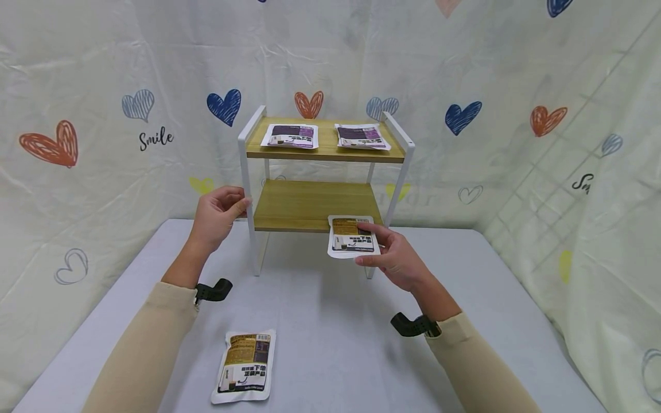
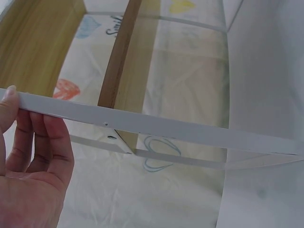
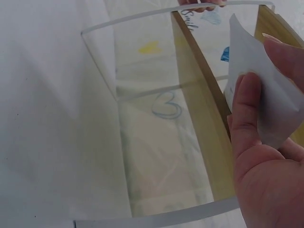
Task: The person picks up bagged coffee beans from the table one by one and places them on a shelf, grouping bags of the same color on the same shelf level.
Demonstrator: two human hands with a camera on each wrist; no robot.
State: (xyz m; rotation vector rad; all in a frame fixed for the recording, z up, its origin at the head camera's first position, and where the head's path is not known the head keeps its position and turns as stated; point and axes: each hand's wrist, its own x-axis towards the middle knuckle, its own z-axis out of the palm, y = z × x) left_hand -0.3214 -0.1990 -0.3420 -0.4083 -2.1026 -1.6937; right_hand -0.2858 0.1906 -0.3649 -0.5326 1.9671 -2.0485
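We see the right hand (image 1: 395, 255) with its fingers pinching a pouch (image 1: 347, 236) at the lower shelf's (image 1: 315, 201) near edge, right side. Pouch: flat, white border, gold upper panel, black print on white below, plain pale back. Left hand's (image 1: 219, 215) fingers grip the left post (image 1: 245, 178). We note a matching pouch (image 1: 245, 367) on the desk (image 1: 320, 344), near left.

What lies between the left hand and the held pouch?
The head view shows the white left post, then a bare stretch of lower shelf.
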